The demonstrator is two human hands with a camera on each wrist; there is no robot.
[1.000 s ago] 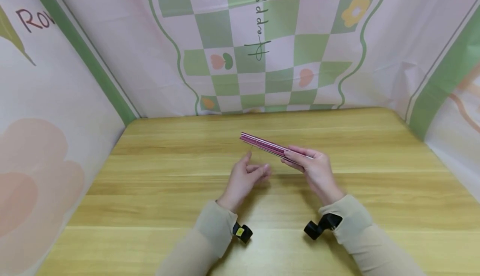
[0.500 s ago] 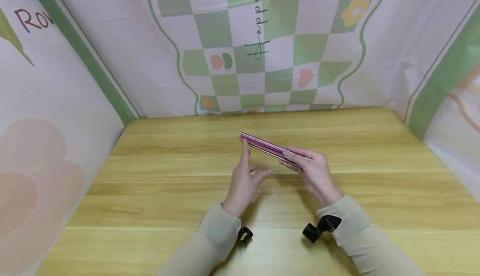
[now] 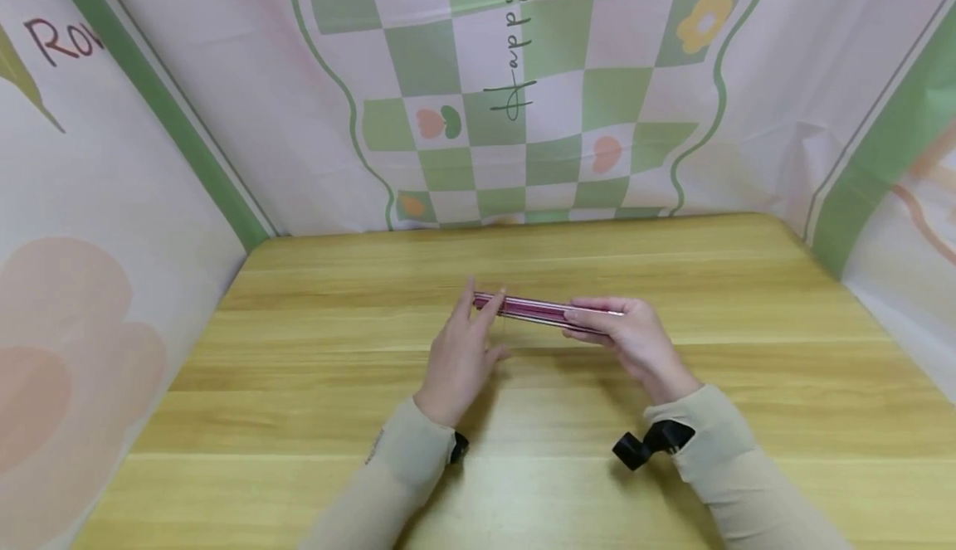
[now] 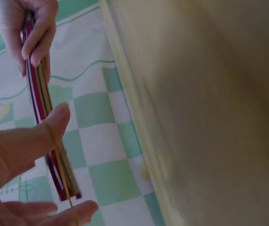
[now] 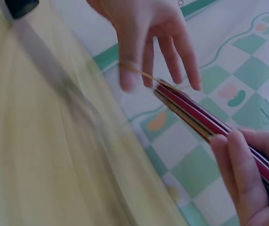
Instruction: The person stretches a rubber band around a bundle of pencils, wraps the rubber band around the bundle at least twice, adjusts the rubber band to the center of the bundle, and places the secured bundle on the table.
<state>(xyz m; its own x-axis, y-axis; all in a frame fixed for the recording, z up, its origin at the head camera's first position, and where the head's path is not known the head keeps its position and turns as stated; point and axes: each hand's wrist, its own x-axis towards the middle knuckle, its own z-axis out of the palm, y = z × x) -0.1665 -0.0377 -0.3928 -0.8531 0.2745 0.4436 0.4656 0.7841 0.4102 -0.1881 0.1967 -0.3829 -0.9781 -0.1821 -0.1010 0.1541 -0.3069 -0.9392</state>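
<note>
A slim bundle of dark red, white-striped sticks that look like pencils (image 3: pixel 539 311) is held above the table by my right hand (image 3: pixel 644 349), its thumb and fingers gripping the right end. At the bundle's far end is my left hand (image 3: pixel 457 366), fingers extended and spread. A thin tan rubber band (image 5: pixel 137 70) stretches from the left thumb to the bundle's tip in the right wrist view. The left wrist view shows the left thumb (image 4: pixel 54 123) lying across the bundle, with the band running down toward a fingertip. Whether the band wraps fully round the sticks cannot be told.
Below the hands lies a wood-grain table (image 3: pixel 299 417). A patterned cloth (image 3: pixel 556 102) hangs behind its back edge, with more printed cloth at both sides. Black wrist cameras (image 3: pixel 651 444) sit on the beige sleeves.
My left hand has risen to the bundle's left end, its fingers first touching it and then reaching over it. That end of the bundle has dipped, so it lies nearer level. The right hand keeps its grip.
</note>
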